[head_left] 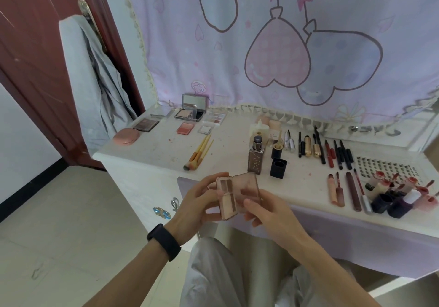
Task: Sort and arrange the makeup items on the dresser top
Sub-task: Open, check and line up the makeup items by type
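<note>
A small pink eyeshadow palette (228, 198) with a clear hinged lid hangs open in front of the dresser top's (154, 149) front edge. My left hand (197, 205) grips its tray from the left. My right hand (266, 211) pinches the raised lid from the right. On the dresser, several palettes (188, 114) lie at the back left, brushes (199, 152) in the middle, a foundation bottle (256, 155) and pencils and mascaras (318, 147) to the right.
Lip glosses and small bottles (389, 192) crowd the right front. A pink compact (126, 136) lies at the left edge. A lash tray (384, 166) sits right. A curtain (285, 45) hangs behind. My knees are under the dresser.
</note>
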Action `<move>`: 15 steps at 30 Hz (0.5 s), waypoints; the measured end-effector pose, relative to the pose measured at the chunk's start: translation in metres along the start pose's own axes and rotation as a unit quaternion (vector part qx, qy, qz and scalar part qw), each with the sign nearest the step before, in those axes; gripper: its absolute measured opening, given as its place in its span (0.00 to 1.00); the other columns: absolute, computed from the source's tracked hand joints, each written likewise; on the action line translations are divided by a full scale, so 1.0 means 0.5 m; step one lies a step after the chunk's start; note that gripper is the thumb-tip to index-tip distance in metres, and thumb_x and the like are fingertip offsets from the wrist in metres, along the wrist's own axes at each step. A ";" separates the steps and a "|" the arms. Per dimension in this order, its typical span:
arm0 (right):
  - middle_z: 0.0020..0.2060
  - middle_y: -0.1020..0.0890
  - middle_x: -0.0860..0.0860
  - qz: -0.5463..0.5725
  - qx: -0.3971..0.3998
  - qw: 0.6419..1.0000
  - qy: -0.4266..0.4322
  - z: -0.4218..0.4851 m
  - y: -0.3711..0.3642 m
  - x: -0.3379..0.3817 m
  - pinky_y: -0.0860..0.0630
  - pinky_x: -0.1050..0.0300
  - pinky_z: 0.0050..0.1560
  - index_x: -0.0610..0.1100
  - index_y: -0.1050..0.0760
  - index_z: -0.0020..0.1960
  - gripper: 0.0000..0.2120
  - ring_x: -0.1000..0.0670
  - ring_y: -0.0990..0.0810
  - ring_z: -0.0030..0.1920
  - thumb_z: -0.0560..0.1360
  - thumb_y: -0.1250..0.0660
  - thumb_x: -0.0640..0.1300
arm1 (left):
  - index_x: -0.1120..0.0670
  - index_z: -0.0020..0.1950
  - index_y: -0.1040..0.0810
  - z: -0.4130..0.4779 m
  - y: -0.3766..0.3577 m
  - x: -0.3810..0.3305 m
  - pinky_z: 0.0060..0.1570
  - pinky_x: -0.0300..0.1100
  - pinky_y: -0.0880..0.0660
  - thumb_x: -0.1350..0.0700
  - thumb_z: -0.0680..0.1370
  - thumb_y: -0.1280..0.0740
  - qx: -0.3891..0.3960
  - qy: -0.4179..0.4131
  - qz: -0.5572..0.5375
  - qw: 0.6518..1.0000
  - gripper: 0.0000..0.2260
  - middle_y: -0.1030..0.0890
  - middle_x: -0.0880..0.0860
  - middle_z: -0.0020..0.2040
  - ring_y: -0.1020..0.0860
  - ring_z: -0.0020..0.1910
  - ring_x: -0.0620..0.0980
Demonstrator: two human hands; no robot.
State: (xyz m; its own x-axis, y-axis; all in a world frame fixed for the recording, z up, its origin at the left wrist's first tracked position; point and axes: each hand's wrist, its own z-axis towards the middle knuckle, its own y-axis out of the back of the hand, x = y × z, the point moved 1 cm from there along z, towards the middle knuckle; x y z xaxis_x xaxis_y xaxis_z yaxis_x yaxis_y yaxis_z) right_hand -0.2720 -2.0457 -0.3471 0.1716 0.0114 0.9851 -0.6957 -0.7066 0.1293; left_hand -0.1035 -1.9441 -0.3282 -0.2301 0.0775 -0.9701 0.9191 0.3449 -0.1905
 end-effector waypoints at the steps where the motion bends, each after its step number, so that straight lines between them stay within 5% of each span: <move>1: 0.46 0.13 0.53 0.011 -0.024 1.000 -0.005 0.004 -0.002 -0.005 0.23 0.64 0.38 0.50 0.21 0.60 0.09 0.53 0.16 0.40 0.81 0.34 0.41 | 0.45 0.64 0.21 0.001 0.003 -0.002 0.52 0.58 0.20 0.48 0.68 0.29 -0.004 0.014 -0.028 1.000 0.24 0.19 0.58 0.61 0.20 0.58 0.63; 9: 0.45 0.12 0.55 0.083 -0.029 0.996 -0.001 0.026 -0.030 0.008 0.20 0.64 0.44 0.53 0.24 0.60 0.11 0.53 0.13 0.46 0.80 0.32 0.40 | 0.50 0.68 0.23 0.010 0.065 -0.025 0.56 0.62 0.22 0.52 0.79 0.34 -0.019 0.076 -0.202 0.976 0.18 0.21 0.60 0.65 0.23 0.63 0.68; 15: 0.41 0.12 0.51 0.085 -0.016 0.996 -0.009 0.056 -0.064 0.034 0.18 0.62 0.46 0.49 0.26 0.60 0.10 0.51 0.13 0.44 0.81 0.33 0.39 | 0.53 0.68 0.27 0.005 0.098 -0.057 0.48 0.53 0.19 0.55 0.68 0.25 -0.073 0.074 -0.076 0.992 0.29 0.23 0.59 0.66 0.19 0.59 0.61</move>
State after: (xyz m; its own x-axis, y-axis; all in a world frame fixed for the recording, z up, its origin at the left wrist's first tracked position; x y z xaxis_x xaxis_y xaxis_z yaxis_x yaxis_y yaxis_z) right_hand -0.2272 -2.0426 -0.3378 0.0625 -0.1197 0.9908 -0.7373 -0.6746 -0.0350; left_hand -0.0512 -1.9318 -0.3102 -0.4165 0.1470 -0.8972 0.8169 0.4935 -0.2984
